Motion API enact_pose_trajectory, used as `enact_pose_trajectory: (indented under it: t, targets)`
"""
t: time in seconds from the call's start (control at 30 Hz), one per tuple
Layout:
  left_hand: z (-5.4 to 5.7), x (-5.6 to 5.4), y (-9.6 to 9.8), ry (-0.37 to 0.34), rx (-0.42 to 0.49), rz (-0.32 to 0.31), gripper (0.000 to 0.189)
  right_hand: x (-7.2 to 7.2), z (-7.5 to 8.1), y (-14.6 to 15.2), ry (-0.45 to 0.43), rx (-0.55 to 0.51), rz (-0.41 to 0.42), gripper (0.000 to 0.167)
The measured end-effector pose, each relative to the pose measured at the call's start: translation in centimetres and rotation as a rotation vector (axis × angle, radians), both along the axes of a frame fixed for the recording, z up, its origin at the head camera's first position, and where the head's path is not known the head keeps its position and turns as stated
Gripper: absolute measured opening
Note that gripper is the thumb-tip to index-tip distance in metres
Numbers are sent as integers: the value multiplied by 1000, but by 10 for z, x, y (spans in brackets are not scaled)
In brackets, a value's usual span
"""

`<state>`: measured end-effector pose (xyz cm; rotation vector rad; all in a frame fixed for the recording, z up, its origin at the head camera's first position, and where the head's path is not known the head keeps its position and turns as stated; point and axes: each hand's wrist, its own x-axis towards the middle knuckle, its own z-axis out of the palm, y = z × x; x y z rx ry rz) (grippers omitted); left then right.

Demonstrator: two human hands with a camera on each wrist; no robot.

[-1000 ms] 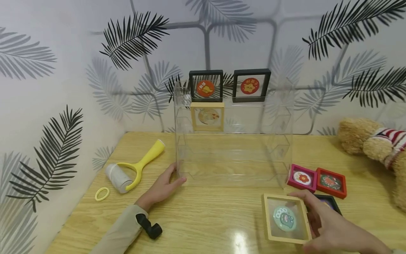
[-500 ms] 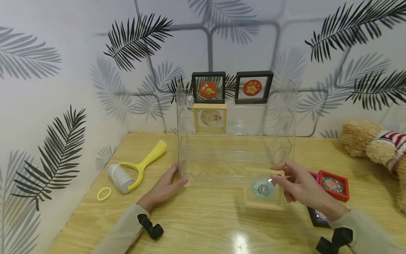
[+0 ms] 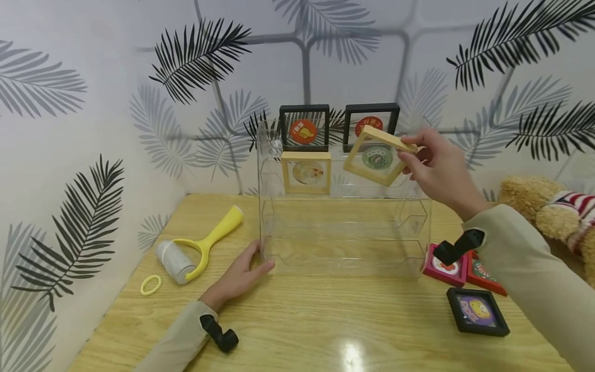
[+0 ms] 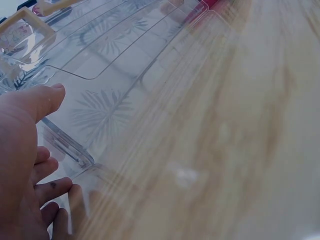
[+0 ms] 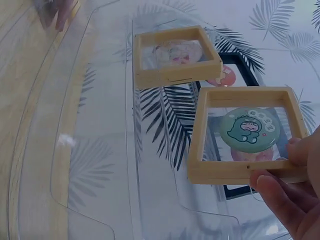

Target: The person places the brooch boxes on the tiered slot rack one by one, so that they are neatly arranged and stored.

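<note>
A clear acrylic display rack (image 3: 344,258) stands upright on the wooden table. My left hand (image 3: 239,281) rests at its lower left corner, thumb extended along the front and fingertips against the side panel; in the left wrist view the left hand (image 4: 25,145) shows the thumb apart from the other fingers. My right hand (image 3: 439,168) pinches a light wooden floating frame (image 3: 363,133) by its right corner. This frame holds a green dinosaur badge (image 5: 249,129) and hangs tilted before the upper right of the rack. A second wooden frame (image 3: 284,175) sits in the rack's second tier, left side.
Two black frames (image 3: 304,108) (image 3: 372,107) occupy the top tier. Right of the rack lie a pink frame (image 3: 443,275), a partly covered red frame (image 3: 490,281) and a black frame (image 3: 481,329). A yellow-handled lint roller (image 3: 218,230), a yellow ring (image 3: 151,285) and a teddy bear (image 3: 530,201) flank it.
My right hand has carried the wooden frame from the lower right, leftward past the rack's front and then up to the second tier, tilting it. My left hand has stayed put.
</note>
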<state>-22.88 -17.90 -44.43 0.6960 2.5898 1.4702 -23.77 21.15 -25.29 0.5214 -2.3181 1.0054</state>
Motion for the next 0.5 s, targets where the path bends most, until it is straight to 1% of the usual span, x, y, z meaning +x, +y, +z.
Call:
enact_pose_trajectory:
  t: [0.13,0.23,0.37,0.5]
  targets:
    - [-1,0,1,10,3,-13,64,-9,-2,-6,151,87,-69,16]
    - [0,1,2,-5,2,-13,64,-13,-3,-11,266,126,-115,11]
    - [1,1,1,-12,-5,2,64,-19,-5,-12,351,163,-113,9]
    - [2,-1,2,-10,-2,-1,63,-26,-13,-8,392,256,-53,10]
